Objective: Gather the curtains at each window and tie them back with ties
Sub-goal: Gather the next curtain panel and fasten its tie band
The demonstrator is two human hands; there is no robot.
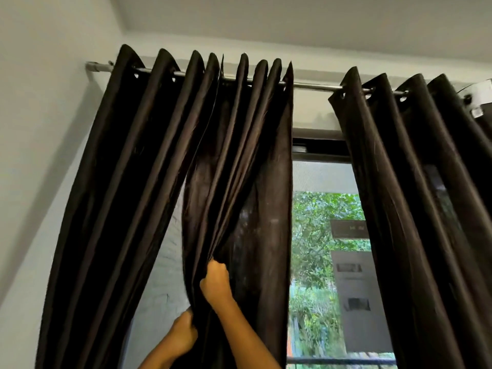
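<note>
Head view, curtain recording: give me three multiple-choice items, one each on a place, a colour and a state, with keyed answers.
1. Where is the right hand on the middle curtain panel?
A. above the left hand
B. below it
C. at the rod

2. The curtains' colour?
A. white
B. dark brown
C. red

3. State of the left hand?
A. hanging idle
B. flat on the wall
C. gripping curtain folds

Answers: 1 A, it grips the folds higher up; 2 B, all panels are dark brown; 3 C, its fingers curl round the gathered fabric.

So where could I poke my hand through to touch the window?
Widest gap: between the middle curtain and the right curtain. A narrower gap lies between the left curtain and the middle one. It's crowded where left hand and right hand grip folds.
</note>
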